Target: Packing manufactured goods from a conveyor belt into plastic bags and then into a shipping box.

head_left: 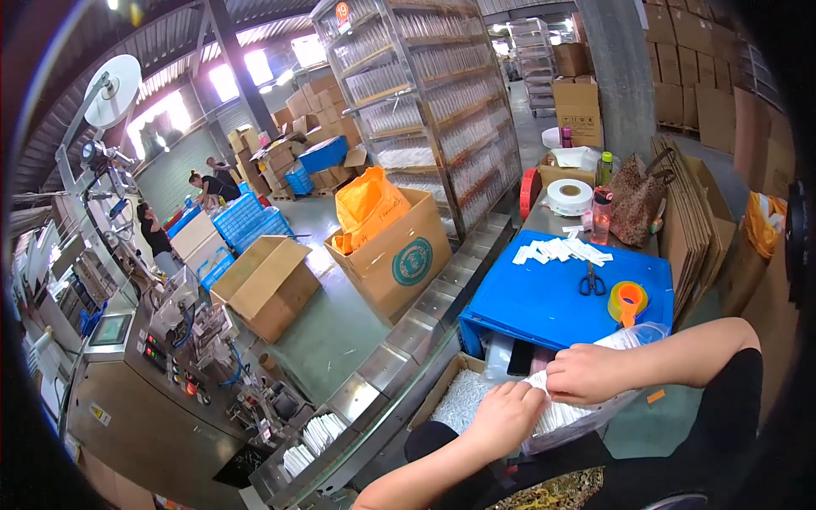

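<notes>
Left hand: the left hand comes up from the bottom edge and lies flat on a bunch of thin white packets. Its fingers are bent down over them and pressed close together

Right hand: the right hand comes in from the right side. It is curled, with its fingers close together, pinching the top edge of the same white packets

White packets: they sit in a clear plastic bag low in the middle of the picture, on the person's lap, just in front of the blue board

Box below: an open cardboard box sits just left of the hands, and it is full of more white things

Blue board: a blue board lies flat beyond the hands. On it are a row of small white slips, black scissors and an orange tape holder

Far end of the table: a big white roll of tape, a pink bottle and a brown patterned bag stand there, well apart from the hands

Left side: a grey machine with buttons and a small screen stands by a long metal track

Floor: big brown boxes stand on the green floor. One box has an orange bag in it

Far back: other people work by blue crates. A tall rack of clear shelves stands behind the boxes
</notes>
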A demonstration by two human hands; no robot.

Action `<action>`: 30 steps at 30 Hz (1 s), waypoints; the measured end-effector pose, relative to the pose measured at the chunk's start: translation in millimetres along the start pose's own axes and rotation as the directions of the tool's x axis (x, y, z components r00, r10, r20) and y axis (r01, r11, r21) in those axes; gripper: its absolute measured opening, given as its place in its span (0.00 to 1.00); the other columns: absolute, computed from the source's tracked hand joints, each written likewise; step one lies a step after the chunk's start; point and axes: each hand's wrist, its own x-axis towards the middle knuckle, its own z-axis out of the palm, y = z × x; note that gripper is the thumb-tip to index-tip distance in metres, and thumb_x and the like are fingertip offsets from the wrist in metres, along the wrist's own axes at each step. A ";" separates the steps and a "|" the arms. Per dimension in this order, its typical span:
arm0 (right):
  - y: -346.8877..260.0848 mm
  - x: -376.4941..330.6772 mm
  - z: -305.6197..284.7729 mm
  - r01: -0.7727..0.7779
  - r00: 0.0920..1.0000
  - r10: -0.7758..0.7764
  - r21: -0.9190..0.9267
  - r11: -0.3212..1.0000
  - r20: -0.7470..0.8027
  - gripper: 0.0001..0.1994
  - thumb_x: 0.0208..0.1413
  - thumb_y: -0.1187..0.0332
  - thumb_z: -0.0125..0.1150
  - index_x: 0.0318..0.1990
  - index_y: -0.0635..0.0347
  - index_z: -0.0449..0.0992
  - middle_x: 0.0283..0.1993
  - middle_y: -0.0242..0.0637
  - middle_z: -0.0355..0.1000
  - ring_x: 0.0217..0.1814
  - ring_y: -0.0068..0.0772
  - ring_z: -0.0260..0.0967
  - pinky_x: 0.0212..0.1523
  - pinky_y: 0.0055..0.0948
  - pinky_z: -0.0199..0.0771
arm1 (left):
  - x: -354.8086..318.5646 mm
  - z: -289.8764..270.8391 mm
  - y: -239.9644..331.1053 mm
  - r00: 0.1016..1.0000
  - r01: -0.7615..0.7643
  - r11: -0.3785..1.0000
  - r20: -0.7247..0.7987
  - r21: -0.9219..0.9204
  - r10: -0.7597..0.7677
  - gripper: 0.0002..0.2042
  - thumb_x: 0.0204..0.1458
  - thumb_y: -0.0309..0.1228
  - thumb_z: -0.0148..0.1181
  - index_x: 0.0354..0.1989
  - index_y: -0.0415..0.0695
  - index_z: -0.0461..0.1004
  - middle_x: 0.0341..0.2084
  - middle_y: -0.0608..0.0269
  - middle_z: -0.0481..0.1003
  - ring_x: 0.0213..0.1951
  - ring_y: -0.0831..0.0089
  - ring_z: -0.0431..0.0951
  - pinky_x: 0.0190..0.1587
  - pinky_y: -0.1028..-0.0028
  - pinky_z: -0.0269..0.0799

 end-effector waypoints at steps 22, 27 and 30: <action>3.0 8.3 4.8 -0.061 0.998 0.061 0.068 0.996 0.002 0.09 0.46 0.61 0.57 0.27 0.55 0.72 0.28 0.34 0.67 0.34 0.38 0.66 0.33 0.34 0.66 | -7.6 5.7 4.1 0.991 0.056 0.998 -0.123 -0.005 -0.056 0.06 0.44 0.29 0.59 0.28 0.44 0.70 0.22 0.62 0.69 0.27 0.64 0.70 0.31 0.68 0.66; 2.1 7.1 7.5 -0.044 0.999 0.045 0.098 0.994 -0.002 0.08 0.45 0.62 0.56 0.26 0.55 0.71 0.28 0.34 0.67 0.34 0.37 0.67 0.34 0.33 0.68 | -11.9 6.8 2.6 0.988 0.018 0.999 -0.155 0.032 -0.012 0.06 0.44 0.30 0.60 0.28 0.44 0.69 0.22 0.64 0.68 0.26 0.66 0.70 0.30 0.68 0.65; 1.8 7.7 6.9 -0.046 0.999 0.046 0.113 0.993 -0.003 0.07 0.45 0.62 0.55 0.25 0.55 0.71 0.28 0.34 0.67 0.34 0.37 0.67 0.34 0.33 0.68 | -11.2 4.8 4.2 0.990 0.021 0.998 -0.143 0.064 -0.012 0.06 0.44 0.30 0.60 0.28 0.44 0.69 0.22 0.64 0.68 0.26 0.67 0.70 0.30 0.69 0.65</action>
